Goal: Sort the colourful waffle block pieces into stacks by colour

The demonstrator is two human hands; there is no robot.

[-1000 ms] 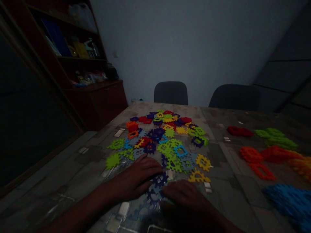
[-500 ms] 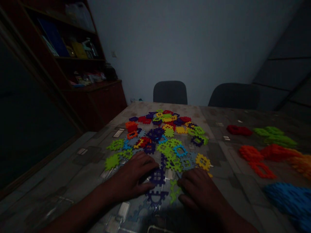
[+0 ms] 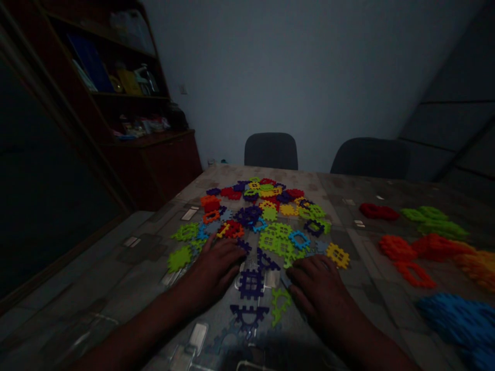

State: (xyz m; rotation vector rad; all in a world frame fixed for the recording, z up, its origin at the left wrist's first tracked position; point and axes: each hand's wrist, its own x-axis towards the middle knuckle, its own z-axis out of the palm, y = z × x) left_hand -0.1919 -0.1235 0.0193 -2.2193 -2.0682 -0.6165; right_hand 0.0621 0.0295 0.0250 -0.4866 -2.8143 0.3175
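Observation:
My left hand point(image 3: 220, 263) lies palm down with its fingers stretched over the near edge of a loose spread of plastic interlocking tiles. Its fingertips reach a purple tile point(image 3: 243, 247). Across from it, my right hand point(image 3: 315, 283) rests over grey tiles point(image 3: 320, 247), fingers apart and partly covering them. Between the hands lie a purple window tile point(image 3: 251, 283) and a purple triangular tile point(image 3: 266, 260). Nearer me are a purple arched tile point(image 3: 249, 315) and a green arched tile point(image 3: 280, 304). Green window tiles point(image 3: 275, 239), a blue ring tile point(image 3: 299, 239) and a yellow window tile point(image 3: 337, 255) sit just beyond.
More mixed tiles point(image 3: 270, 193) spread toward the table's far end. Sorted piles stand at the right: red point(image 3: 379, 211), green point(image 3: 433, 220), orange-red point(image 3: 410, 252) and blue point(image 3: 460, 317). Two chairs point(image 3: 270, 151) stand behind the table point(image 3: 340, 190); a shelf cabinet point(image 3: 154, 159) is at left.
My left hand has moved slightly away from me. The green, blue and yellow tiles near my right hand have shifted right, and the purple triangular tile has turned and shows more fully.

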